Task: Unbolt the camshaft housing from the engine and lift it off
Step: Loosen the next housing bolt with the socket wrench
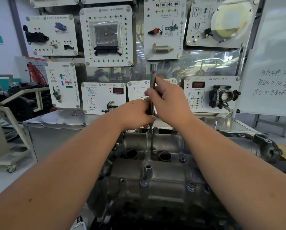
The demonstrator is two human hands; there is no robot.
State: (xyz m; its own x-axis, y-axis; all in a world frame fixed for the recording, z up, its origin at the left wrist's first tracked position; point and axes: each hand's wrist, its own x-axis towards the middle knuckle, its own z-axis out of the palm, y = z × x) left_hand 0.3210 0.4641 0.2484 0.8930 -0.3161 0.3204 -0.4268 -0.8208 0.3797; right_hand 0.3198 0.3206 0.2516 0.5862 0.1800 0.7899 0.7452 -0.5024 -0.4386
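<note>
The grey cast camshaft housing lies on the engine in front of me, with two round wells and several bolts along its middle rib. A long steel extension bar stands upright with its lower tip on a bolt at the housing's far edge. My left hand grips the bar low down. Higher up, my right hand pinches the same bar between thumb and fingers. The bar's open socket end points upward above both hands.
A steel bench stands behind the engine, backed by a wall of training panels with mounted car parts. A whiteboard leans at the right. A white trolley frame and dark engine parts sit at the left.
</note>
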